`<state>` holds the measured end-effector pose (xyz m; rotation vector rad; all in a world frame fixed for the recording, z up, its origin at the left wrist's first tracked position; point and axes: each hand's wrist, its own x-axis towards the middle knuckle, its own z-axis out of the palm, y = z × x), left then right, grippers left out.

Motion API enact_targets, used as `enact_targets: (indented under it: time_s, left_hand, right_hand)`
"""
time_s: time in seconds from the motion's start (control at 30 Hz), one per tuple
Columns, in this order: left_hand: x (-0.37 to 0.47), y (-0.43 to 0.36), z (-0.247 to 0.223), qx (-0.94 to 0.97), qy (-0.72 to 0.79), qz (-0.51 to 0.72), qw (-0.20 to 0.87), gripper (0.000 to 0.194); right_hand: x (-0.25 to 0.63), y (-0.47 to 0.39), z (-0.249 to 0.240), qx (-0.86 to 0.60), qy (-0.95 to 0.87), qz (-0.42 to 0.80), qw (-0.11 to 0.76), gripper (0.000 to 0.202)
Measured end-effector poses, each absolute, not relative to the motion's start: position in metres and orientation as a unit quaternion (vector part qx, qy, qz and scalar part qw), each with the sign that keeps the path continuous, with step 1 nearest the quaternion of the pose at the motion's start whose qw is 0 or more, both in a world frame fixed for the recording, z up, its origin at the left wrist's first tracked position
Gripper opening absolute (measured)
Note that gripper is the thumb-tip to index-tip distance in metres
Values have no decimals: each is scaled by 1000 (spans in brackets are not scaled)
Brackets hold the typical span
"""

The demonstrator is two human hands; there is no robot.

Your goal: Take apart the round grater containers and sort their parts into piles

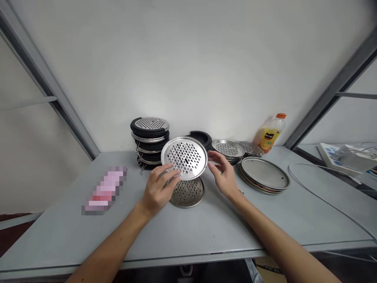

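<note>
A round metal grater disc [191, 157] is held up, tilted, above the table. My left hand [159, 188] grips its lower left edge, with fingertips over the perforated face. My right hand [224, 175] is at the disc's right rim, thumb and fingers apart; whether the fingertips touch the rim cannot be made out. Beneath the raised disc, a second, duller grater disc [188, 194] lies flat, its far part covered from view. Behind my right hand is a pile of grater discs [228, 148].
Black-rimmed graters with small chains stand in a stack [150, 141] at back left. Black rings [202, 137] sit behind the disc. Flat metal plates [265, 173], an orange juice bottle [271, 133] and a white cable [324, 200] are right. A blurred pink object [107, 188] lies left.
</note>
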<state>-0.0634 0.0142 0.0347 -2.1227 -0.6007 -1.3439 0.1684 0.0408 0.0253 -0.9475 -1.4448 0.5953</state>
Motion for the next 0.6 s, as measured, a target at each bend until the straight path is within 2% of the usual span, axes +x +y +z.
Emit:
enact_targets:
  time_s: [0.07, 0.17, 0.6]
  left_hand:
    - [-64, 15, 34, -789, -237, -503, 260, 22]
    - [-64, 15, 32, -787, -254, -506, 245, 21]
    - [-61, 14, 32, -797, -257, -496, 230, 21]
  right_hand:
    - [168, 37, 25, -393, -663, 127, 625, 32]
    - [169, 33, 22, -369, -694, 41, 617, 13]
    - [170, 30, 21, -334, -744, 31, 578, 12]
